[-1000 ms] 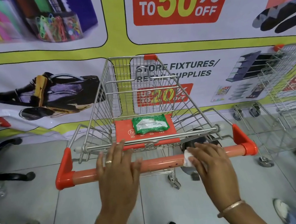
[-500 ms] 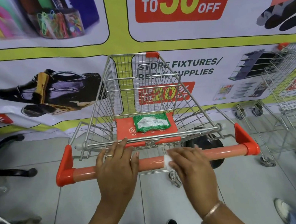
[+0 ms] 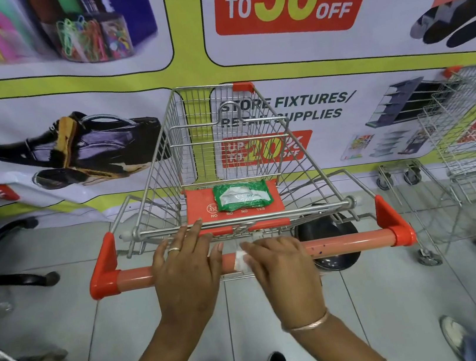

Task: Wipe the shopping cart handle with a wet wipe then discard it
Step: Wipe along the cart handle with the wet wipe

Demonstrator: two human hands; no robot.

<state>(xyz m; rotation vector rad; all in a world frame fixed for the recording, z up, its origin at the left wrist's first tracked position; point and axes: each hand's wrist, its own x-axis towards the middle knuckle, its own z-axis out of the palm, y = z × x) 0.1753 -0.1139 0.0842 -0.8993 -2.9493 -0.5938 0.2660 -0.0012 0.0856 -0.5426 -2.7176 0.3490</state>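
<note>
1. Orange plastic runs straight across in front of me: the cart handle point(image 3: 348, 242) lies side to side, its long axis square to my two forearms, and both of my hands sit on its middle stretch.

2. Nearest to me on that bar, my right hand point(image 3: 280, 266) is curled down over the white wet wipe point(image 3: 240, 261), pressing it onto the handle. Only a small folded corner of the wipe peeks out past my fingertips on the left side.

3. Just beside it, my left hand point(image 3: 187, 273) lies flat and open over the bar, fingers spread forward, gripping nothing but steadying the cart. Its little-finger edge is close to the wipe, nearly touching.

4. This is the relation that matters: the wipe sits almost against my left hand, so the unwiped-looking run of bar to the left is blocked by that hand, while the long stretch to the right, out to the red end cap point(image 3: 394, 225), is free. I judge the next stroke must either go rightward along the axis or wait for my left hand to shift.

5. Beyond the handle, the green wipes pack point(image 3: 242, 198) lies on the red child-seat flap point(image 3: 197, 206), straight ahead of both hands.

6. Farther off, a second cart point(image 3: 466, 127) stands to the right against the printed banner point(image 3: 32, 96). I see no bin for discarding.
</note>
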